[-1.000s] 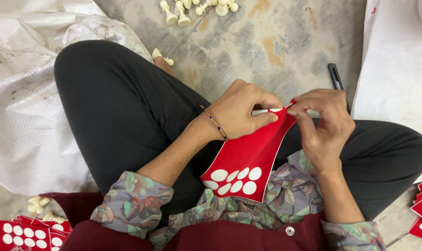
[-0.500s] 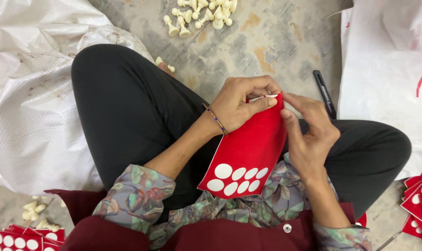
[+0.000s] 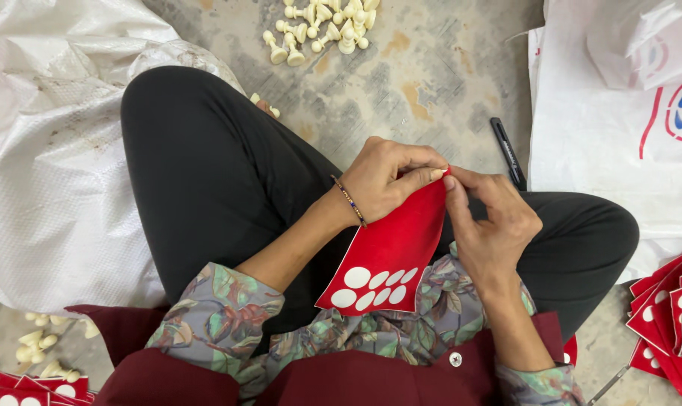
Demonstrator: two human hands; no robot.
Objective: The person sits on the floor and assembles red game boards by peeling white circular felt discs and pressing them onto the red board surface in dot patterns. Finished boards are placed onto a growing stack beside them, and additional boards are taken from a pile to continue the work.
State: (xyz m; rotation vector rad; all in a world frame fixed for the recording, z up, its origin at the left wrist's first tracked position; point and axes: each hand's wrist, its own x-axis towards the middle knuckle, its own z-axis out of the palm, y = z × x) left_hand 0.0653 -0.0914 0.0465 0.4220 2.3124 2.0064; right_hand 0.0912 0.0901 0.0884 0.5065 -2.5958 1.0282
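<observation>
The person sits cross-legged on the mottled concrete floor (image 3: 431, 68), and both hands meet over the lap at the top edge of a red pouch (image 3: 390, 259) printed with white ovals near its lower end. The left hand (image 3: 390, 177) curls over that top edge from the left, its fingers (image 3: 424, 174) pressed together and pinching the red material. The right hand (image 3: 491, 225) comes in from the right, thumb and forefinger closed on the same edge, just touching the left hand's fingertips. The pouch hangs down from that grip across the black trousers, its spotted end lying against a floral sleeve.

A black pen (image 3: 508, 153) lies on the floor just beyond the right hand. Further off, a scatter of cream chess pieces (image 3: 322, 30) sits near the top of the view. White woven sacks (image 3: 48, 165) lie on either side, and a stack of more red pouches (image 3: 668, 316) rests at the right.
</observation>
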